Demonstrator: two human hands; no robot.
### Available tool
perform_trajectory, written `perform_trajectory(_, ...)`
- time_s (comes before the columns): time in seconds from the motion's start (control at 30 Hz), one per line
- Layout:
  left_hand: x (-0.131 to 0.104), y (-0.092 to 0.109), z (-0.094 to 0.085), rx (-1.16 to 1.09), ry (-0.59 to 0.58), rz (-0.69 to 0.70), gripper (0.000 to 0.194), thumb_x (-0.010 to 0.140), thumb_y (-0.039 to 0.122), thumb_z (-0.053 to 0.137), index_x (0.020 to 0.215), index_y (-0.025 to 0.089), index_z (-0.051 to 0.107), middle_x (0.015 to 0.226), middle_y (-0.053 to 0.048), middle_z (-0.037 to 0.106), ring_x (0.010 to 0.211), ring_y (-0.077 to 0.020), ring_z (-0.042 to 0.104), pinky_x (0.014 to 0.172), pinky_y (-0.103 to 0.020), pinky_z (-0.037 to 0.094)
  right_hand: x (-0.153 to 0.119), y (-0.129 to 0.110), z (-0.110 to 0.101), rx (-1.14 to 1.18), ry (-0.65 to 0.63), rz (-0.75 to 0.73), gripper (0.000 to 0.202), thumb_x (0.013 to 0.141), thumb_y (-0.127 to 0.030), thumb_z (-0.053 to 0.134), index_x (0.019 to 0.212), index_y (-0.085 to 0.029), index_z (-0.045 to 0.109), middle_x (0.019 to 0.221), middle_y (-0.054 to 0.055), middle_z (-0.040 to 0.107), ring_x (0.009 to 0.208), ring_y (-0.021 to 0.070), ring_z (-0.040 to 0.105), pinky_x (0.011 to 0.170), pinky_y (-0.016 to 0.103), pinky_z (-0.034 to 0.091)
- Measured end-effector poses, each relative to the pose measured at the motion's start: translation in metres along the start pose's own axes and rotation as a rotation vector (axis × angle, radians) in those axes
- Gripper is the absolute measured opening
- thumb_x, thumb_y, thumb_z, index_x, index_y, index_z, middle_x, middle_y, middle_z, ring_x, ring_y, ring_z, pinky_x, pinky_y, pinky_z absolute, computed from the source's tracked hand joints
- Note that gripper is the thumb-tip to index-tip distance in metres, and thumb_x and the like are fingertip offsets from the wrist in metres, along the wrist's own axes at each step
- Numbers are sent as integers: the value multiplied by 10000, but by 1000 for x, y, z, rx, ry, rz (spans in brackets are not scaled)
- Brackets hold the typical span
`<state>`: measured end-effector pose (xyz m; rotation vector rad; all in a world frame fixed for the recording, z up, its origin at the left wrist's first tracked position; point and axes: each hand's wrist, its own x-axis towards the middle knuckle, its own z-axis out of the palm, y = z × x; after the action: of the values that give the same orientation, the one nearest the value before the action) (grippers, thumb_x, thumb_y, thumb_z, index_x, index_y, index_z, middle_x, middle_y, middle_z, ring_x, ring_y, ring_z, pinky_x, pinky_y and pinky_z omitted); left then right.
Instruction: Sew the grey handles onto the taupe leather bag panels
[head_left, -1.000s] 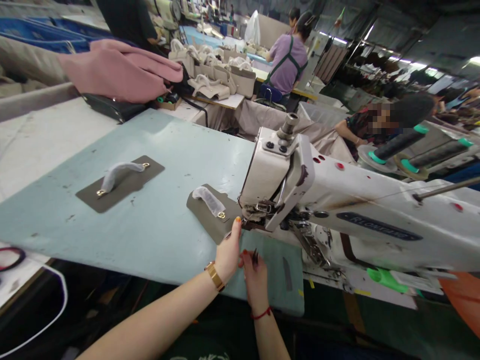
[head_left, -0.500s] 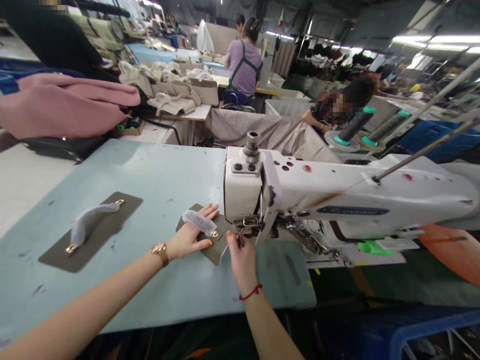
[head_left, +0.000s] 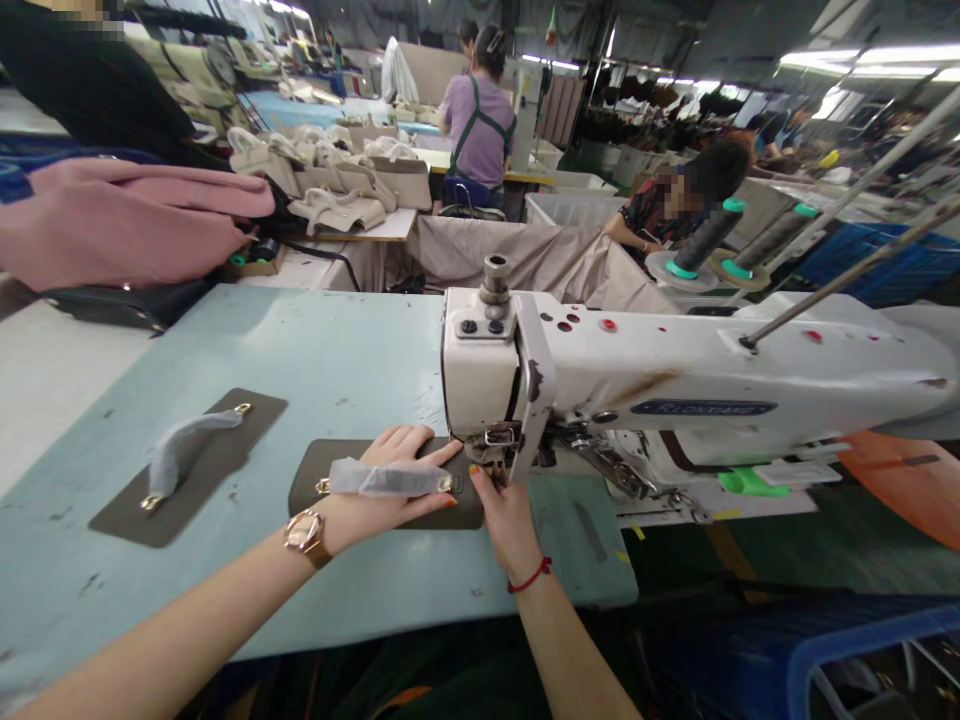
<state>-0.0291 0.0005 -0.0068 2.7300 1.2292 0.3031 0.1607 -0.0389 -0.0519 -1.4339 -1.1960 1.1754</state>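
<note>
A dark olive panel (head_left: pixel 307 475) lies on the pale green table, its right end beside the needle area of a white sewing machine (head_left: pixel 480 385). A handle in white wrapping (head_left: pixel 352 478) with gold clasps is attached to it. My left hand (head_left: pixel 394 490) lies on the panel with fingers spread, partly under the handle. My right hand (head_left: pixel 510 515) is at the panel's right edge below the needle, thumb and fingers closed on that edge; its fingertips are partly hidden. A second panel (head_left: pixel 199 475) with a wrapped handle rests to the left.
Pink cloth (head_left: pixel 135 215) on a black bag is at the left. Behind are beige bags (head_left: pixel 337 190), a beige cloth (head_left: pixel 510 245) and several people. Thread cones (head_left: pixel 705 245) stand at the right, with a blue basket (head_left: pixel 810 660) below.
The panel under my hands has turned from slanted to nearly level, and more of it shows to the left. My right hand has moved slightly right.
</note>
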Motion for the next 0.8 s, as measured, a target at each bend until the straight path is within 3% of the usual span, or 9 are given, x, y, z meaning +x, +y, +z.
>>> perform_trajectory(0.13,0,16,-5,19,68,-74,529,840,570,487,1257,246,510,1112,-112,506,1012,-293,488,928,-502,389,-5,-1,-14,-75,-47,-27,347,864,-425,491,634,-168,528,577,-28,454,579,121,420,546,232,304)
perform_trajectory(0.27,0,10,2,-153,109,92,400,867,449,532,1190,214,560,1248,-102,516,1174,-258,461,1057,-461,334,-24,10,-26,-75,-129,-50,356,864,-445,516,655,-157,530,577,-44,426,566,98,372,537,222,276)
perform_trajectory(0.37,1,4,7,-297,109,160,337,879,394,538,1154,206,587,1259,-99,550,1162,-244,502,1043,-432,379,-36,19,-26,-39,-179,-19,360,872,-449,519,712,-139,609,621,-16,549,585,105,426,554,223,298)
perform_trajectory(0.47,2,3,7,-360,89,122,321,868,391,556,1119,201,617,1244,-108,576,1122,-268,542,1028,-445,394,-41,22,-22,-39,-174,7,399,901,-445,478,713,-137,648,671,14,636,590,111,462,574,230,318)
perform_trajectory(0.67,10,0,0,-451,12,84,270,859,385,568,1023,200,677,1144,-99,637,1073,-275,564,990,-442,425,-36,19,-14,25,-122,18,440,905,-448,478,602,-154,599,597,-2,597,578,102,489,623,226,361)
perform_trajectory(0.8,15,-3,-6,-657,-13,-46,294,829,382,601,1049,198,665,1092,-81,655,989,-252,594,906,-371,484,-29,20,-5,213,-95,148,419,851,-496,539,604,-158,560,485,-38,522,401,64,334,458,217,291)
